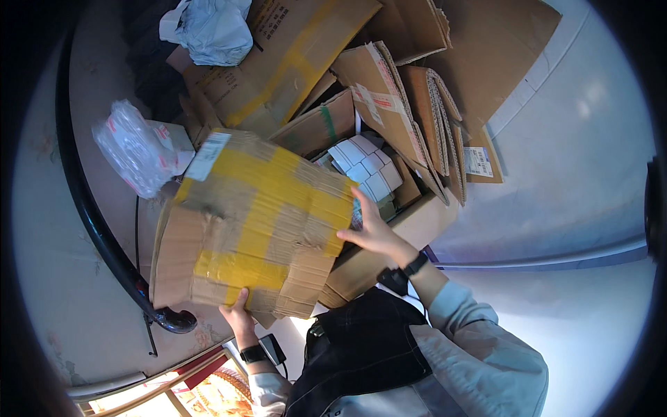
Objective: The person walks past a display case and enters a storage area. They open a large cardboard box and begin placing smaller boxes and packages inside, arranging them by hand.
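Observation:
A flattened cardboard box (266,208), crossed with wide yellow packing tape, is held up before me. My left hand (241,314) grips its lower edge, thumb on the near face and the other fingers hidden behind. At the right edge, my right hand (372,227) holds it between spread thumb and fingers. A white label (208,156) sits at the sheet's upper left corner. Just beyond my right hand, an open carton (427,216) contains white folded packaging (365,167) and other pieces of cardboard.
Folded cardboard sheets (385,109) stand upright in and beside the carton. A large taped cardboard piece (271,68) lies behind, with a pale plastic bag (219,34) on it. Bubble-wrapped packaging (138,148) is at left, near a black curved rail (99,224).

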{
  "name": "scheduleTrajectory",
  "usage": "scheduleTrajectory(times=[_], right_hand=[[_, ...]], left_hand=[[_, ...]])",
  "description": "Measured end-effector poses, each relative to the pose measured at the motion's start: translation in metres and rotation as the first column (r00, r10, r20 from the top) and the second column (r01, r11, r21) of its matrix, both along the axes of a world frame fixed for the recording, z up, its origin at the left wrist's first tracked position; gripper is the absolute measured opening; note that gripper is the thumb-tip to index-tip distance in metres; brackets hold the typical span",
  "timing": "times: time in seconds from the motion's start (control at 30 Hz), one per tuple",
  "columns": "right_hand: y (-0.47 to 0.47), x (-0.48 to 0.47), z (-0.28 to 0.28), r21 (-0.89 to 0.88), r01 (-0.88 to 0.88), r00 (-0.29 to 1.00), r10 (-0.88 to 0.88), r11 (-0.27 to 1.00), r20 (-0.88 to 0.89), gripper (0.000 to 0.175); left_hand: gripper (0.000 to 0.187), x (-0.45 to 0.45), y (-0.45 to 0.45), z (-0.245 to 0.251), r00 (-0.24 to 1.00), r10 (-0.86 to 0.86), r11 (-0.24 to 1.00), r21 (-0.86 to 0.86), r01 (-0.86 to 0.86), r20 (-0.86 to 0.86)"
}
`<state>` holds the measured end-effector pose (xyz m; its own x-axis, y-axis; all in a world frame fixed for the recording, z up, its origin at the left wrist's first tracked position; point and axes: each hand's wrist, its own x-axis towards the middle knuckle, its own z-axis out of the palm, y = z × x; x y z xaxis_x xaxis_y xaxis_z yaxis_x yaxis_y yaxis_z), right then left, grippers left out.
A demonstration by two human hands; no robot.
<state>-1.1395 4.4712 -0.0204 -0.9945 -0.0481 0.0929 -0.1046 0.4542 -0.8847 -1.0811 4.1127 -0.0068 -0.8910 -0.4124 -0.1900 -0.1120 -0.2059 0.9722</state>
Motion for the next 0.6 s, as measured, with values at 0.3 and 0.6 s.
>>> scheduleTrajectory(times=[0.3, 0.6], right_hand=[[0.046, -0.036, -0.016, -0.354, 0.098, 0.865, 0.097, 0.93, 0.493, 0.086], [0.008, 0.057, -0.013, -0.841, 0.443, 0.845, 0.169, 0.31, 0.507, 0.045]], left_hand=[[0.04, -0.093, 0.034, 0.029, 0.956, -0.292, 0.952, 0.087, 0.294, -0.029], [0.047, -0.2, 0.081, 0.027, 0.786, -0.617, 0.765, 0.263, 0.589, 0.035]])
